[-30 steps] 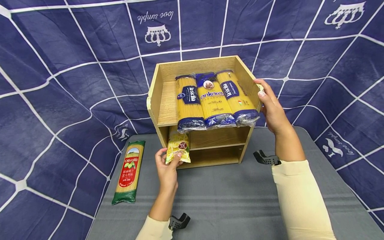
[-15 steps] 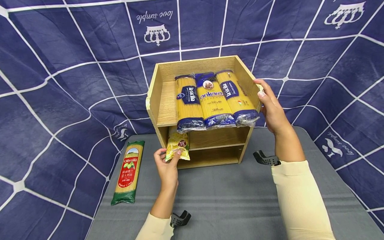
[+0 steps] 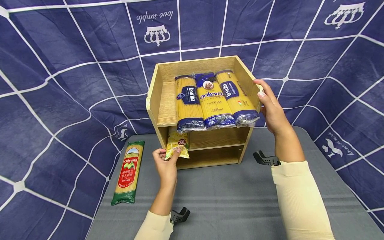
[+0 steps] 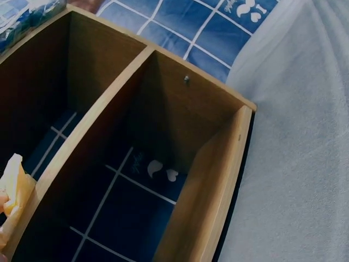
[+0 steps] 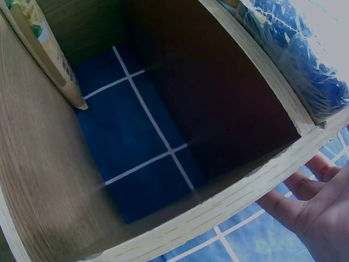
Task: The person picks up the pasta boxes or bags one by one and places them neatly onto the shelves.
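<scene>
My left hand (image 3: 166, 168) pinches the near end of a yellow plastic food bag (image 3: 177, 144), thumb on top. Most of the bag lies inside the middle level of a small wooden shelf (image 3: 166, 103), against its left wall, its front end sticking out a little. In the left wrist view, a corner of the bag (image 4: 22, 191) shows at the divider's edge. My right hand (image 3: 273, 113) holds the shelf's right side panel near the top, thumb at the front edge and fingers outside. The right wrist view shows this hand (image 5: 322, 204) beside the panel.
Three packs of spaghetti, the left one (image 3: 189, 106), the middle Ankara one (image 3: 214, 101) and the right one (image 3: 235, 96), lie on the shelf's top level, overhanging its front. A red-labelled spaghetti pack (image 3: 129, 173) lies on the grey cloth (image 3: 222, 200) at left. Blue fabric (image 3: 204, 26) hangs behind.
The yellow bag has slid slightly deeper into the middle level, with my left hand moving forward along with it. My right hand and the shelf stay where they were.
</scene>
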